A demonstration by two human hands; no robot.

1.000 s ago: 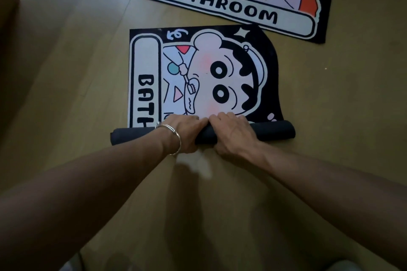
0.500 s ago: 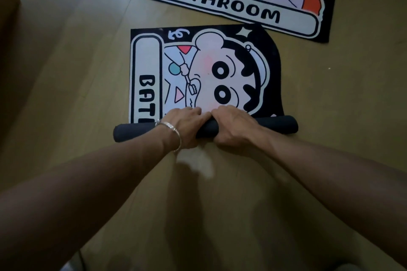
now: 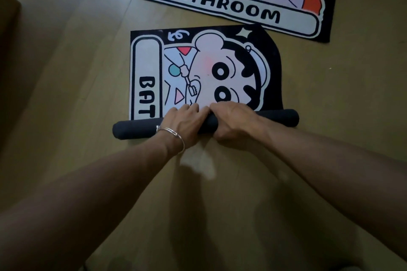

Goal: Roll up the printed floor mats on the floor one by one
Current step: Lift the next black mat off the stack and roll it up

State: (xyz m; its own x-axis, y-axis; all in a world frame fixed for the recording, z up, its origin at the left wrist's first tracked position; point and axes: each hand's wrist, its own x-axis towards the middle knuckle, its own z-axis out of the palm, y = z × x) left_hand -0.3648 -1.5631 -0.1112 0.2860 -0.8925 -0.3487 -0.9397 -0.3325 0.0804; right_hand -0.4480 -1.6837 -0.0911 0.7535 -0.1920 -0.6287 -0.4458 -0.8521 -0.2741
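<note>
While left hand and right hand grip half-rolled mat | second mat flat | mats: 2

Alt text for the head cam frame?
A person's left hand and right hand grip the dark roll of a half-rolled cartoon mat on a wooden floor. A second mat reading BATHROOM lies flat beyond it. Bracelet on the left wrist.

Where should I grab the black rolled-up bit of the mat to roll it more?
Probably the middle of the roll, reaching over its top from the near side, like the left hand and right hand. It is a long tube lying crosswise, with the unrolled mat beyond it.
</note>
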